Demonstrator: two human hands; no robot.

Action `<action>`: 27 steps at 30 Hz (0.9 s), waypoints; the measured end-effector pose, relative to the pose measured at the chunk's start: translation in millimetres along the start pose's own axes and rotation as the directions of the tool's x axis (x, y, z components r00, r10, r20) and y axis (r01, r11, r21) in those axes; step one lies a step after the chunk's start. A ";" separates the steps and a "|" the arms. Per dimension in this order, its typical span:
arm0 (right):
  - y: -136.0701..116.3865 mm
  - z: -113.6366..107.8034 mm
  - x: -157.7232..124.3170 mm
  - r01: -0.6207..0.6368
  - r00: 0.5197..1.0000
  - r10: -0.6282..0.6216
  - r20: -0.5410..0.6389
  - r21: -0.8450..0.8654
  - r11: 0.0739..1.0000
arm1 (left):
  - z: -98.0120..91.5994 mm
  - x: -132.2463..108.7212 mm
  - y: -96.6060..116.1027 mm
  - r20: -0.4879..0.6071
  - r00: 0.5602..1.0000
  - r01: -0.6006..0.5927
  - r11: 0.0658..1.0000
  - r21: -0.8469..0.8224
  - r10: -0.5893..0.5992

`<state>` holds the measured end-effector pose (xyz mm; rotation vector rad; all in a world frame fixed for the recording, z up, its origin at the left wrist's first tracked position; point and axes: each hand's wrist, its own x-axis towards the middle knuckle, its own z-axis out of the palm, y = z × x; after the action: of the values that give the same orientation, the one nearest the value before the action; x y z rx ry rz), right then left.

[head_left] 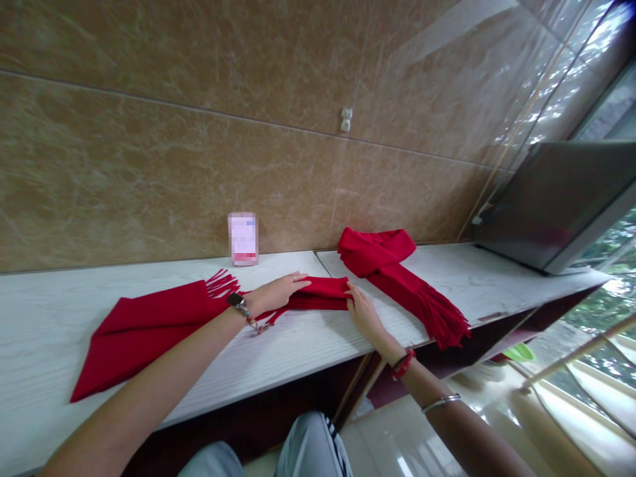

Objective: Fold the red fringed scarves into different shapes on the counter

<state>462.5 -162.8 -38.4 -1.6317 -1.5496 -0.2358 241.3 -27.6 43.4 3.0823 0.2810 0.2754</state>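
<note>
Just in front of the pink card (243, 238) on the white worktop (44, 311), a red scarf (149, 324) lies partly folded: a flat wide end with fringe left of the card, a thick doubled part to its right. The left hand (278, 291) rests flat on the fold, grip spread; the right hand (365, 313) touches the fold's end, and it cannot be told whether its grip pinches the cloth. A second scarf (397, 275), also red, lies further right of the card.

No text is readable; the small standing card (243, 238) is blurred.
</note>
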 end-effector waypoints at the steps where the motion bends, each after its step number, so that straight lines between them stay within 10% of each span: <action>1: 0.5 -0.1 -0.1 -0.001 1.000 0.001 0.012 -0.003 1.000 | 2.3 -4.4 -0.5 0.037 0.999 -0.023 1.000 -0.003 0.023; 27: -13.0 -0.7 -4.1 0.101 0.993 -0.094 0.067 -0.114 0.988 | 4.2 1.6 -8.1 0.152 0.986 -0.082 0.993 0.082 0.069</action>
<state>450.4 -167.9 -34.9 -1.6693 -1.6924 -0.3379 242.2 -19.4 39.2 3.1829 0.1760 0.0338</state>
